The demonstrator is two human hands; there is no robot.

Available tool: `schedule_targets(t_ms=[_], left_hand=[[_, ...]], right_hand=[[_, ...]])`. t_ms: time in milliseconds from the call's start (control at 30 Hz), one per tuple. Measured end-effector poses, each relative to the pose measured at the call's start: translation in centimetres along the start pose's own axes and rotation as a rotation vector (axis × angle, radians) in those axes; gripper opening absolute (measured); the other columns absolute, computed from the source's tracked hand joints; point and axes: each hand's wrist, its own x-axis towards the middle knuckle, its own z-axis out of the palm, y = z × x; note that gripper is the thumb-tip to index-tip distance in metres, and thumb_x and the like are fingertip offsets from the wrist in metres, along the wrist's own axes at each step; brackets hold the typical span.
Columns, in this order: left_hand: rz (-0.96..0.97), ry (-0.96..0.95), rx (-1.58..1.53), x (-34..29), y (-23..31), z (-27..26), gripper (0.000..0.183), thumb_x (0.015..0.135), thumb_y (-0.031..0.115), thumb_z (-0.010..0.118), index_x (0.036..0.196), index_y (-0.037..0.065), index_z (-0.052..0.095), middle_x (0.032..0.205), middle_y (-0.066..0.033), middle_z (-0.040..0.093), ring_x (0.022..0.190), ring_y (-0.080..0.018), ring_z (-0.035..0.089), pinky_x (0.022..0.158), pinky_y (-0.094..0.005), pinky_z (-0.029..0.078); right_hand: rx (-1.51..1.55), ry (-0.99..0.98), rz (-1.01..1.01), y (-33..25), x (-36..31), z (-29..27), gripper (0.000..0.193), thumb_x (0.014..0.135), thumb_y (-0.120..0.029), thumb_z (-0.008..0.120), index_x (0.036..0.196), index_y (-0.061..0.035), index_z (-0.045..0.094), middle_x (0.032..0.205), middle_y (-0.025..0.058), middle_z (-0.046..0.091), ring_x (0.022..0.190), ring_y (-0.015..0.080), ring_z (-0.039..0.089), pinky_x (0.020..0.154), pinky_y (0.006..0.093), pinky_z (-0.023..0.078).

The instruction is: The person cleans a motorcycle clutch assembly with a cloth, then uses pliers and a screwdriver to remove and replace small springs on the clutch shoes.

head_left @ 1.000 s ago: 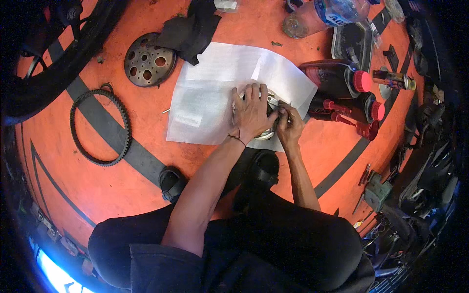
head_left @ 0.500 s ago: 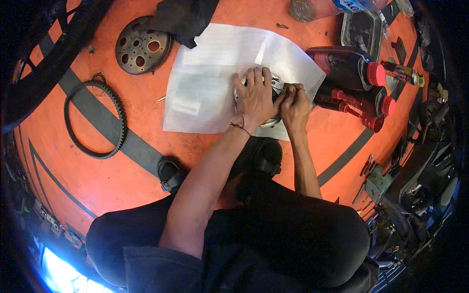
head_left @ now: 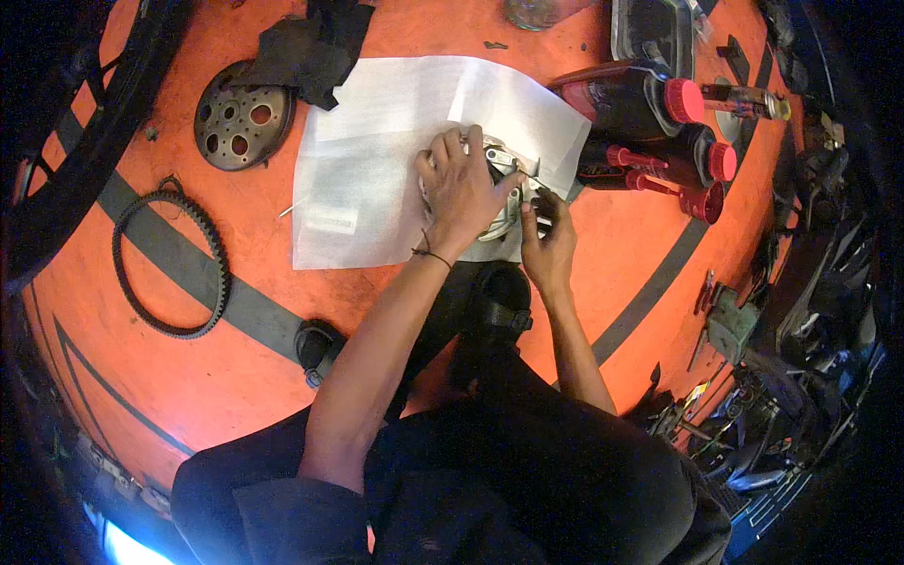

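Note:
A round metal clutch shoe assembly (head_left: 494,153) lies on a white sheet (head_left: 377,113) in front of me, partly hidden by my hands. My left hand (head_left: 460,188) is wrapped over its left side and presses it down, with the thumb reaching across its face. At the right edge of the assembly is my right hand (head_left: 548,231), fingers bent toward a small pale, slender piece whose kind I cannot make out. Beyond the sheet's left corner a perforated clutch bell (head_left: 231,141) lies flat, and nearer me a toothed drive belt (head_left: 224,273) forms a loop on the orange floor.
A dark cloth (head_left: 315,52) overlaps the clutch bell. Right of the sheet lie black bottles (head_left: 621,99) with red caps, a red cup (head_left: 702,202) and a small clear bottle (head_left: 744,100). A dark tray (head_left: 650,38) stands at the far right. Tools and parts crowd the right edge.
My right hand has loosened from a tight pinch and drawn slightly nearer me, baring more of the assembly. The whole view has shifted a little; my left hand still holds the assembly.

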Motion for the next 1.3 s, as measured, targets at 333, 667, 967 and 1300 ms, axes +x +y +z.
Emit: schedule_targets(t_ms=[333, 667, 967, 1300], left_hand=[[0.168, 0.121, -0.013, 0.0, -2.2, -0.5, 0.049, 0.085, 0.026, 0.070, 0.129, 0.008, 0.055, 0.122, -0.0122, 0.057, 0.116, -0.0298, 0.050, 0.093, -0.0447, 0.039], [0.183, 0.025, -0.100, 0.2, -3.4, -0.9, 0.046, 0.085, 0.018, 0.069, 0.129, 0.011, 0.056, 0.119, -0.0112, 0.057, 0.115, -0.0302, 0.050, 0.095, -0.0438, 0.041], [0.041, -0.118, -0.328, 0.4, -4.7, -2.4, 0.047, 0.078, -0.003, 0.065, 0.124, 0.005, 0.060, 0.113, -0.0201, 0.058, 0.114, -0.0392, 0.050, 0.098, -0.0451, 0.044], [-0.079, 0.013, -0.358, -1.5, -6.5, -2.9, 0.045, 0.082, 0.010, 0.069, 0.124, 0.005, 0.057, 0.113, -0.0193, 0.060, 0.110, -0.0371, 0.055, 0.098, -0.0442, 0.044]], right_hand=[[-0.042, -0.151, 0.233, 0.3, -1.2, 0.9, 0.057, 0.090, -0.044, 0.068, 0.111, 0.0056, 0.050, 0.088, 0.0282, 0.069, 0.082, 0.0414, 0.069, 0.075, 0.0446, 0.053], [-0.126, -0.143, 0.158, 0.6, -0.8, 0.3, 0.056, 0.089, -0.043, 0.070, 0.106, 0.0088, 0.057, 0.087, 0.0248, 0.069, 0.077, 0.0336, 0.069, 0.072, 0.0410, 0.054], [0.006, -0.242, 0.183, 1.5, 0.3, 1.0, 0.047, 0.091, -0.027, 0.068, 0.117, 0.0070, 0.049, 0.091, 0.0292, 0.069, 0.085, 0.0351, 0.071, 0.073, 0.0420, 0.054], [-0.044, -0.231, -0.001, 0.4, 0.1, 2.5, 0.049, 0.093, -0.022, 0.065, 0.129, 0.0022, 0.043, 0.100, 0.0318, 0.067, 0.095, 0.0412, 0.069, 0.080, 0.0436, 0.052]])
